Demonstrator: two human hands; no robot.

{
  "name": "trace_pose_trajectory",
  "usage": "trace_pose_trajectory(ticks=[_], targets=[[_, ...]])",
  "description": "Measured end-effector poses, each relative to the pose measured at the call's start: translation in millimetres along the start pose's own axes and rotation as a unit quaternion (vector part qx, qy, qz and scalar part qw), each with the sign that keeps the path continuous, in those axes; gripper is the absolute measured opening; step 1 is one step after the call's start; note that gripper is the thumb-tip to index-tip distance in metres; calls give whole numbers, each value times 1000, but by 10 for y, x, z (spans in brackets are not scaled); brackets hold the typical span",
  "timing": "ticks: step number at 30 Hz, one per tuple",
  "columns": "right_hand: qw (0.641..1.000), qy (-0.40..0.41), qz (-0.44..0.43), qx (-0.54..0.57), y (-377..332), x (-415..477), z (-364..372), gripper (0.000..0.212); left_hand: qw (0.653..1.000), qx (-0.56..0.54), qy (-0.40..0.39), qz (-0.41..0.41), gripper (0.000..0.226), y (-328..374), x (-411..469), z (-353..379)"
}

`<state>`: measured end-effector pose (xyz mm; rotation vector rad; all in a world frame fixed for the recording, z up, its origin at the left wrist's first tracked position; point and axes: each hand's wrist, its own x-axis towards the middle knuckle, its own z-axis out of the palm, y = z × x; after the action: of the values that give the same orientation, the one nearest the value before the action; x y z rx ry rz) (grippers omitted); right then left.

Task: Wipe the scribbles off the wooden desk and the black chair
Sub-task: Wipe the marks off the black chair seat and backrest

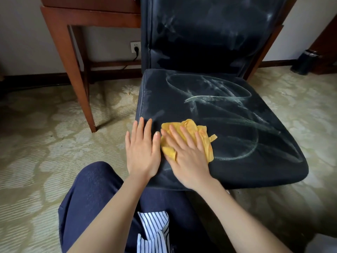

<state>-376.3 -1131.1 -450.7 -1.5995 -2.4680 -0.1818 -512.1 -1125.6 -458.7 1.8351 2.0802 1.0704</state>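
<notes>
Left hand flat on black padded chair; right hand flat, pressing crumpled yellow cloth; white scribbles beyond mostly remain.

Soft, rather dim daylight; the patterned carpet is brightest at the left. Dense shadow lies under the chair seat, and its backrest carries a pale sheen. Corners darken, and lines bow toward the edges.

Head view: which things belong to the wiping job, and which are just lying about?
Job: black padded chair with white chalky scribbles, crumpled yellow cloth under right hand, left hand, brown wooden desk.
Lying about: white wall socket, dark cylindrical container, patterned carpet.
</notes>
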Motion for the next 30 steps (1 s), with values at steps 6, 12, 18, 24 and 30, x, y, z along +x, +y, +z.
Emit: trace_pose_trajectory(ticks=[6,12,18,24,30], targets=[[998,38,40,21,259,-510,71,50,1000,20,-2,16,75,-12,-5,3],[979,34,203,6,830,-436,-54,52,999,32,-1,21,75,-28,-4,21],[961,-57,263,63,1151,256,-166,49,1000,4,18,19,72,-24,-1,33],[970,-113,198,80,788,782,-146,49,1000,-5,25,16,71,-39,8,27],[992,-97,64,43,226,653,-114,50,1000,-13,23,11,72,-54,33,2]])
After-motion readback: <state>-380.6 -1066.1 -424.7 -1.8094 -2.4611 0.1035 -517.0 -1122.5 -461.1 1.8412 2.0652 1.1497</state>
